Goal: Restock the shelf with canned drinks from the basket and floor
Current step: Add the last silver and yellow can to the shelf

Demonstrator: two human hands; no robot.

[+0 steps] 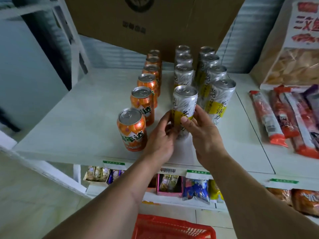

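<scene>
Both hands clasp a tall silver-and-yellow can [184,107] on the white shelf [82,125]

Left hand [159,140] and right hand [204,133] curl round it; six orange cans [132,129] left, seven silver beyond; red basket [170,228] below

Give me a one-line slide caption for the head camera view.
Both hands, left and right, set a silver-and-yellow can on the shelf beside orange cans.
</scene>
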